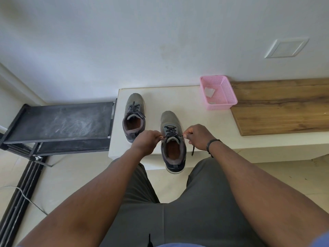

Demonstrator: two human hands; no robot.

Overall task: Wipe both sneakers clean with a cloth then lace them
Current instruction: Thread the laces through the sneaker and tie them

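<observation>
Two grey sneakers with dark laces stand on a cream bench (204, 125), toes toward the wall. The left sneaker (133, 114) sits farther back, its laces lying loose over the tongue. The right sneaker (172, 139) is nearer, with its heel hanging over the bench's front edge. My left hand (146, 141) pinches one end of its black lace (171, 130) at the shoe's left side. My right hand (199, 136) pinches the other end on the right, and the loose tail hangs down below that hand. A white cloth (209, 92) lies in the pink basket.
A pink mesh basket (226, 97) stands at the back of the bench by the wall. A wooden board (281, 106) covers the bench's right part. A black low rack (60, 122) adjoins the bench on the left. My legs fill the foreground.
</observation>
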